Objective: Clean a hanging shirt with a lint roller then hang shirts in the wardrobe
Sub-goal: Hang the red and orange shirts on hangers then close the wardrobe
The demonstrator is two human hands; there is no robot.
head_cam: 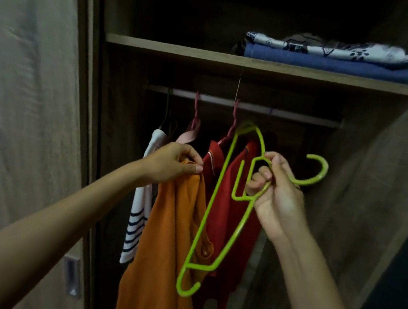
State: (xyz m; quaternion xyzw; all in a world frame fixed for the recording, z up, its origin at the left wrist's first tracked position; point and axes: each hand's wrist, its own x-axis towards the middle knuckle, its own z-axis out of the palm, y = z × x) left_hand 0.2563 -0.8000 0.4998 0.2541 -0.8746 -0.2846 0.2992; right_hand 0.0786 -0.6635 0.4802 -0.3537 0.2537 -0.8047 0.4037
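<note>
My left hand (174, 162) pinches the top of an orange shirt (172, 241), which hangs down from my fingers in front of the open wardrobe. My right hand (274, 189) grips a lime-green plastic hanger (216, 208) near its neck, tilted so the hook points right and one end hangs low. Behind them a red shirt (233, 197) hangs on a pink hanger from the rail (281, 112). A white shirt with dark stripes (138, 210) hangs at the left. No lint roller is in view.
A shelf (185, 49) above the rail carries folded clothes (335, 57), blue and patterned. The wardrobe door (22, 104) stands at the left with a metal handle (71, 277). The wardrobe's right wall (376, 177) is close to my right hand.
</note>
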